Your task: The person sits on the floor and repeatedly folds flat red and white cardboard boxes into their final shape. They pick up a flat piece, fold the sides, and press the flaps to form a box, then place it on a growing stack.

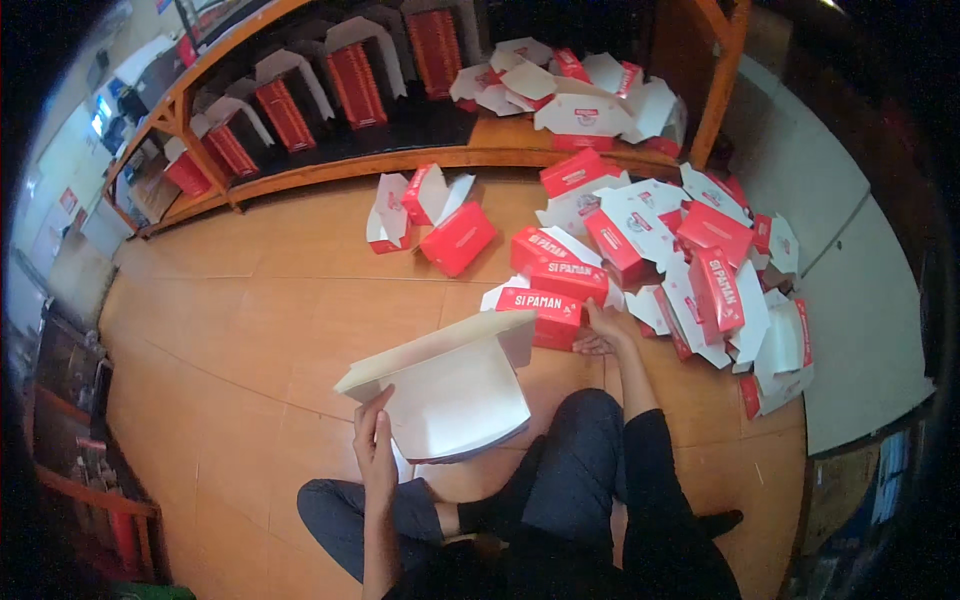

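Note:
A large cardboard box [455,400], its plain white inside facing up, lies tilted over my lap with its far flap raised. My left hand [375,440] grips its near left side, fingers closed on the edge. Ahead on the floor stands a folded red cardboard box [540,318] with white lettering on its front. My right hand [608,330] is at that box's right end, thumb toward the top and fingers lower down, closed around the corner. Directly behind are more red boxes [565,275] in a row, touching or nearly touching it.
Several red and white boxes [700,260] lie heaped at the right, beside a pale panel [880,300]. A smaller group [455,238] sits further left. Along the back, a wooden shelf [380,158] holds upright red boxes [355,80] and another jumbled pile [585,105].

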A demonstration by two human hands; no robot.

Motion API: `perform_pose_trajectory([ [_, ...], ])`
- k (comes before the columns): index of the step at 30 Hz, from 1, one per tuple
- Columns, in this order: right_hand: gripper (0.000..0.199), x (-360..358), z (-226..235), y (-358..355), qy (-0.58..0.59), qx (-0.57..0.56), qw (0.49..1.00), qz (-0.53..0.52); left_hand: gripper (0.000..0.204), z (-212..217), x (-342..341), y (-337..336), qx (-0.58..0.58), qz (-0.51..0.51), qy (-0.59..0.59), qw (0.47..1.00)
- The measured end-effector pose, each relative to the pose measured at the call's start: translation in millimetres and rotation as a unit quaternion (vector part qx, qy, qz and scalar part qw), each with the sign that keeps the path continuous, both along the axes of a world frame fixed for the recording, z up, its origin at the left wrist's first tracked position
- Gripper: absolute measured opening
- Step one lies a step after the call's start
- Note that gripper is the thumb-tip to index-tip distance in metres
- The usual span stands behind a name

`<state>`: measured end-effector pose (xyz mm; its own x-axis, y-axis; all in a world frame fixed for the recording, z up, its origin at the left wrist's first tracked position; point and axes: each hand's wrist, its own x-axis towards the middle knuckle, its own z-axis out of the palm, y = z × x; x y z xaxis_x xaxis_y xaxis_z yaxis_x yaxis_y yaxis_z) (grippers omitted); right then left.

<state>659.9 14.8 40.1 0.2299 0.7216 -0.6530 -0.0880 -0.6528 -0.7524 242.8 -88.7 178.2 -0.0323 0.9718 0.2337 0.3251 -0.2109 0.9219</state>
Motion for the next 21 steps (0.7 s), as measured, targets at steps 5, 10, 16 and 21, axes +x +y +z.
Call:
perform_pose_trajectory([
  [5,0.050,11.9,-54.0,5.9,0.222,0.003,0.975,-0.008,0.033,2.1,3.3,-2.3,0.028,0.019,0.040,0.999],
  [10,0.047,26.9,-58.4,-21.7,0.335,0.036,0.941,0.018,0.029,1.0,0.2,-5.2,0.000,0.035,0.012,0.999],
  [16,0.059,11.8,25.6,-65.4,0.664,0.178,0.724,0.057,0.030,-3.0,1.4,-18.8,0.025,0.070,-0.001,0.997],
  [21,0.047,-44.3,128.4,-86.4,0.562,0.347,0.715,0.227,0.031,-3.1,3.4,-22.2,0.067,0.066,0.010,0.996],
])
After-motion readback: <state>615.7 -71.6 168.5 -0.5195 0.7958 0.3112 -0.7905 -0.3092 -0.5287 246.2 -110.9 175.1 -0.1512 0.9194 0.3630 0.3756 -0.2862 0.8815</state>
